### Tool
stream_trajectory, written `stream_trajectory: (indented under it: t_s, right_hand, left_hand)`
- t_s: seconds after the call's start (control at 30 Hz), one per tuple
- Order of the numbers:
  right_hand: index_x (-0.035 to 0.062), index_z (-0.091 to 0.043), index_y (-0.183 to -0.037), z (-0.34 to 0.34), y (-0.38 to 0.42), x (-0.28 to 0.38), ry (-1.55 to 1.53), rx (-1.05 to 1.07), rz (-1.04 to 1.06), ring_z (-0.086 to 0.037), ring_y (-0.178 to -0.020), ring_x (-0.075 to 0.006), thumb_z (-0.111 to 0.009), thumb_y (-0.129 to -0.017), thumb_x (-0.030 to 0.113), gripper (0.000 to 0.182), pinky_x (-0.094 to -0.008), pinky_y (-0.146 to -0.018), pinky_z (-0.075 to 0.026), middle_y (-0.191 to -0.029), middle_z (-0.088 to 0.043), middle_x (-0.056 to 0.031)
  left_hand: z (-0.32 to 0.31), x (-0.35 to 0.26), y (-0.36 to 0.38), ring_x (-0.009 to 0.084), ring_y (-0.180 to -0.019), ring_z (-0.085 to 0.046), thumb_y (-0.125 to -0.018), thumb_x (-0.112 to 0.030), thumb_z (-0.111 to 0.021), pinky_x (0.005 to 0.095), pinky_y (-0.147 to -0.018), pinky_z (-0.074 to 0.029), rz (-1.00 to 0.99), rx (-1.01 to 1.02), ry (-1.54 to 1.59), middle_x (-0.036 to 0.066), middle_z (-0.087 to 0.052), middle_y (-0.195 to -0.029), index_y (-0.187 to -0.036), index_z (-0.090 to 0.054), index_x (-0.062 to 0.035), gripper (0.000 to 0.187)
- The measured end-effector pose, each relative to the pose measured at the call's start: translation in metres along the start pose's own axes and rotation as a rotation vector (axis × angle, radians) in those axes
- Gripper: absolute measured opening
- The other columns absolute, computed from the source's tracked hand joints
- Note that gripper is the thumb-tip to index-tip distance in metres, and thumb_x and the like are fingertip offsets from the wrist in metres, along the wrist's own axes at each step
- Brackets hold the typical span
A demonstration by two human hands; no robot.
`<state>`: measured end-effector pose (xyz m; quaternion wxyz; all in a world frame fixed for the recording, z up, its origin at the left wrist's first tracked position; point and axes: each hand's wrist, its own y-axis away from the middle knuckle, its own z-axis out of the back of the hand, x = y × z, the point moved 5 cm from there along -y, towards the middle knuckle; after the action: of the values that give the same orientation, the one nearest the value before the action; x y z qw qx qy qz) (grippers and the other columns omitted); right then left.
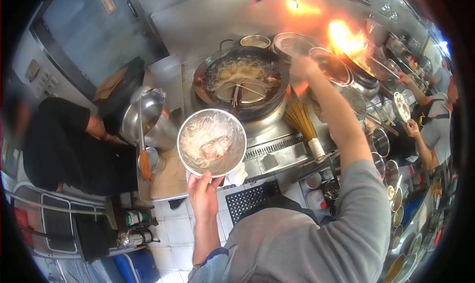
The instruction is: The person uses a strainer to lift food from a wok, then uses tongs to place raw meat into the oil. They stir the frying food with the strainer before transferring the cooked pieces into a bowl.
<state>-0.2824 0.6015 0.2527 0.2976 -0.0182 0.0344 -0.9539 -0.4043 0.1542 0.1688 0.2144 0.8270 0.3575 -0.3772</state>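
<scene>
My left hand (204,186) grips the near rim of a metal mixing bowl (236,134), tilted toward me. Inside lies a raw-looking pink piece of meat (215,147) in pale, wet batter. Just beyond the bowl sits a big dark wok (210,70) of bubbling oil, with pale golden pieces (247,71) frying at its far side. A wire rack or strainer (250,91) stands in the near part of the oil. My right hand (303,68) is over the wok's right edge, smeared by motion, so its fingers and anything in them cannot be made out.
Flames (349,41) rise from another wok at the right, where a person (438,120) holds a plate of food (402,107). A bamboo brush (303,122) leans on the stove front. At left stand a large steel pot (131,117) and a person in black (74,149).
</scene>
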Motion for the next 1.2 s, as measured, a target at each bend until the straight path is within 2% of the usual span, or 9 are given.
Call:
stream_trajectory:
  t_s: [0.13, 0.2, 0.23, 0.33, 0.47, 0.6, 0.77, 1.03, 1.2]
  right_hand:
    - [-0.0017, -0.066, -0.103, 0.103, 0.065, 0.021, -0.115, -0.342, 0.094, -0.064, -0.092, -0.0374, -0.059, -0.084, 0.026, 0.035, -0.0467, -0.083, -0.05, -0.096, -0.067, -0.0223]
    - [0.0027, -0.066, -0.105, 0.121, 0.085, 0.022, -0.197, -0.501, 0.416, -0.065, -0.084, -0.0352, -0.061, -0.085, 0.027, 0.032, -0.0423, -0.077, -0.051, -0.088, -0.067, -0.0193]
    - [0.0047, -0.066, -0.101, 0.148, 0.126, 0.056, -0.237, -0.231, 0.431, -0.065, -0.08, -0.0354, -0.062, -0.083, 0.025, 0.028, -0.0402, -0.074, -0.051, -0.083, -0.067, -0.0176]
    - [0.0067, -0.067, -0.099, 0.147, 0.195, 0.103, -0.142, -0.249, 0.755, -0.064, -0.078, -0.0346, -0.065, -0.077, 0.019, 0.025, -0.0428, -0.072, -0.051, -0.08, -0.066, -0.0147]
    - [0.0032, -0.064, -0.084, 0.106, 0.227, 0.14, 0.127, -0.176, 0.824, -0.066, -0.069, -0.0299, -0.062, -0.068, 0.01, 0.018, -0.0406, -0.062, -0.053, -0.078, -0.066, -0.0141]
    - [0.0077, -0.066, -0.094, 0.088, 0.212, 0.148, 0.274, 0.005, 0.738, -0.066, -0.078, -0.0294, -0.066, -0.076, 0.019, 0.022, -0.0405, -0.068, -0.052, -0.081, -0.067, -0.0113]
    - [0.0089, -0.069, -0.087, 0.123, 0.182, 0.117, -0.072, -0.065, 0.666, -0.063, -0.08, -0.0351, -0.066, -0.078, 0.02, 0.014, -0.0454, -0.072, -0.05, -0.076, -0.065, -0.0145]
    - [0.0089, -0.07, -0.098, 0.132, 0.097, 0.069, -0.205, -0.22, 0.509, -0.063, -0.085, -0.0362, -0.067, -0.08, 0.021, 0.021, -0.0439, -0.076, -0.049, -0.088, -0.068, -0.0158]
    - [0.0049, -0.07, -0.096, 0.051, -0.003, 0.031, 0.175, 0.013, 0.196, -0.065, -0.099, -0.0315, -0.056, -0.08, 0.019, 0.026, -0.0422, -0.085, -0.051, -0.096, -0.069, -0.0173]
  left_hand:
    - [0.003, 0.0, -0.002, 0.0236, -0.1, -0.062, -0.091, -0.002, -0.055, 0.0428, -0.086, -0.054, 0.003, 0.023, -0.02, 0.012, -0.062, -0.111, -0.1, -0.059, -0.0032, 0.01]
    - [0.008, 0.004, -0.004, 0.0226, -0.1, -0.062, -0.09, -0.001, -0.057, 0.0425, -0.086, -0.054, -0.007, 0.048, -0.015, 0.01, -0.062, -0.109, -0.093, -0.058, -0.0044, 0.004]
    - [0.009, 0.004, -0.003, 0.0225, -0.1, -0.062, -0.09, 0.0, -0.057, 0.0426, -0.086, -0.054, -0.017, 0.056, -0.014, 0.009, -0.062, -0.109, -0.091, -0.058, -0.0049, 0.005]
    - [-0.002, 0.004, -0.006, 0.0212, -0.102, -0.061, -0.091, 0.001, -0.056, 0.0412, -0.086, -0.055, -0.018, 0.12, -0.016, 0.008, -0.061, -0.109, -0.089, -0.057, -0.0061, 0.008]
    - [-0.008, 0.013, -0.003, 0.0197, -0.102, -0.061, -0.09, 0.003, -0.055, 0.0354, -0.082, -0.056, -0.024, 0.195, -0.043, 0.005, -0.055, -0.116, -0.09, -0.058, -0.0044, 0.008]
    - [-0.013, 0.025, -0.006, 0.0187, -0.101, -0.061, -0.091, 0.003, -0.055, 0.0345, -0.082, -0.057, 0.02, 0.306, -0.067, 0.004, -0.055, -0.115, -0.093, -0.059, -0.0033, 0.008]
    - [-0.02, 0.03, -0.018, 0.0175, -0.1, -0.061, -0.091, 0.001, -0.055, 0.0351, -0.081, -0.057, 0.02, 0.29, -0.024, 0.006, -0.059, -0.111, -0.101, -0.06, -0.0019, 0.011]
    - [-0.034, 0.028, -0.036, 0.0233, -0.107, -0.058, -0.092, -0.004, -0.053, 0.0443, -0.093, -0.051, 0.107, 0.143, 0.073, 0.013, -0.06, -0.114, -0.112, -0.054, -0.0002, 0.02]
    - [-0.032, 0.023, -0.028, 0.0273, -0.115, -0.054, -0.092, -0.004, -0.05, 0.0474, -0.098, -0.046, 0.079, 0.128, 0.029, 0.016, -0.055, -0.124, -0.124, -0.048, 0.0011, 0.033]
